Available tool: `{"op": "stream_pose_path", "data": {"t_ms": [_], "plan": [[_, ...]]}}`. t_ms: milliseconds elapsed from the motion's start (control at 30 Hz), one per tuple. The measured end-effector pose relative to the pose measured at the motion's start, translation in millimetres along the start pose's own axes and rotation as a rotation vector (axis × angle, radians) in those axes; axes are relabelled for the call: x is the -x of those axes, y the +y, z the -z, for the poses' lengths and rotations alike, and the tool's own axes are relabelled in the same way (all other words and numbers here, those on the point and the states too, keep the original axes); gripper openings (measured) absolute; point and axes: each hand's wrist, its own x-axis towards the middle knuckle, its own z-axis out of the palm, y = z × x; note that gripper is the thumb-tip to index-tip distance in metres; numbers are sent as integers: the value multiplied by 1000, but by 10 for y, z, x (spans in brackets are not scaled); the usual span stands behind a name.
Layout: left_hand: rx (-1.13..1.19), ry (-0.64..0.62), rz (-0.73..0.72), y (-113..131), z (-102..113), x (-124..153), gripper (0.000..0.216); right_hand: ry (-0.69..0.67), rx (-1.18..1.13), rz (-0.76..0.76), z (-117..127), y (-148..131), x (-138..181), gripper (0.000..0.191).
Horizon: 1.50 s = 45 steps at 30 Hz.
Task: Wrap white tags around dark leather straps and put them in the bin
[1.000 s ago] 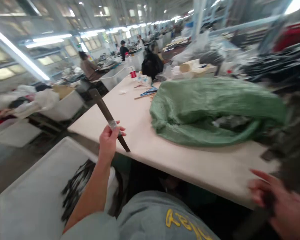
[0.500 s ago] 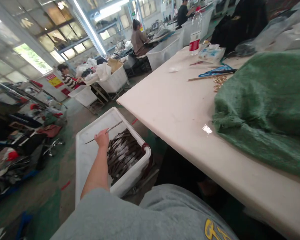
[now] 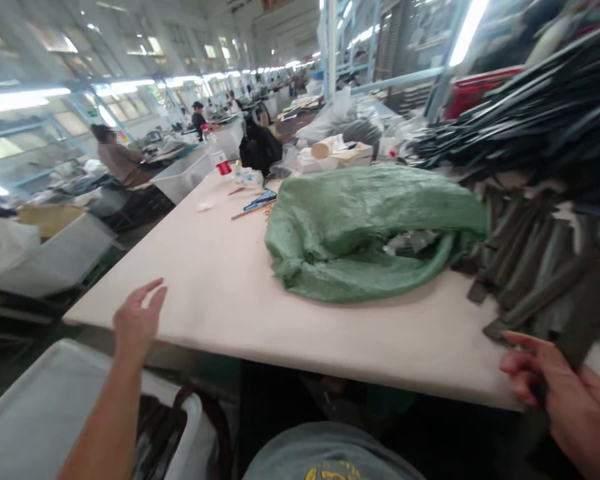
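My left hand (image 3: 139, 320) is raised over the near left edge of the table, thumb and fingers apart, with nothing in it. Below it stands a white bin (image 3: 45, 393) with dark brown strips (image 3: 160, 427) inside. At the right edge, my right hand (image 3: 555, 387) has its fingers curled around a dark strip (image 3: 536, 427), which hangs below the hand; motion blurs it. A pile of similar dark grey-brown strips (image 3: 535, 260) lies on the table just beyond that hand. Between the hands, farther back, rests a green woven sack (image 3: 360, 220), its mouth partly open.
The pale table (image 3: 205, 280) spreads in front of me. On its far part are a plastic bottle (image 3: 221, 157), a tissue pack (image 3: 249, 177) and a blue set square (image 3: 261, 200). Dark strips (image 3: 525, 120) are heaped high at the right. A seated person (image 3: 117, 157) is at the left.
My view has swung right. My left hand, earlier holding a thin strip over the bin, is now empty and above the table edge. My right hand and the strip pile have come into view.
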Motion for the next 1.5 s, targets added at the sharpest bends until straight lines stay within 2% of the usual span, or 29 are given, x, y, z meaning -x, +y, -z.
{"op": "stream_pose_path", "data": {"t_ms": [67,133,233,300,367,433,500,567,667,800,900,967,1033,1133,1233,1367,1500], "plan": [[237,-172,-185,814,-352,191,30,-27,-57,-27,-14,-38,48,62],[430,-397,-359,1587,-715,453,29,-51,-69,-43,-36,-69,84,62],[559,-687,-516,2550,-1269,789,28,-88,-62,-55,-31,-71,99,59],[596,-854,-408,3051,-1623,921,28,-115,-64,-43,-9,-43,93,56],[622,-1045,-207,3449,-1937,993,32,-144,-71,-17,11,-5,88,55],[638,-1177,-57,3739,-2179,1036,37,-160,-75,7,25,28,86,53],[658,-1214,6,3915,-2328,1068,38,-177,-72,18,33,50,83,51],[702,-1237,68,3980,-2374,1093,31,-191,-75,23,40,60,76,51],[801,-1289,159,3908,-2273,1131,22,-206,-83,22,48,61,61,53],[936,-1370,290,3645,-1937,1261,20,-220,-74,30,52,51,47,54],[1114,-1414,495,3439,-1668,1450,16,-212,-64,32,44,23,47,54],[1215,-1417,608,3335,-1533,1598,17,-227,-68,14,17,-27,57,52],[1248,-1405,647,3264,-1450,1740,23,-280,-75,-20,-50,-105,77,50],[1242,-1370,654,3208,-1413,1913,35,-411,-76,-47,-246,-242,100,48],[1219,-1358,598,3187,-1417,2027,46,-515,-94,-36,-515,-343,76,46],[1191,-1395,498,3176,-1393,2097,47,-525,-145,-38,-803,-404,-12,44],[1169,-1397,444,3168,-1356,2075,47,-502,-174,-41,-879,-419,-67,41]]}}
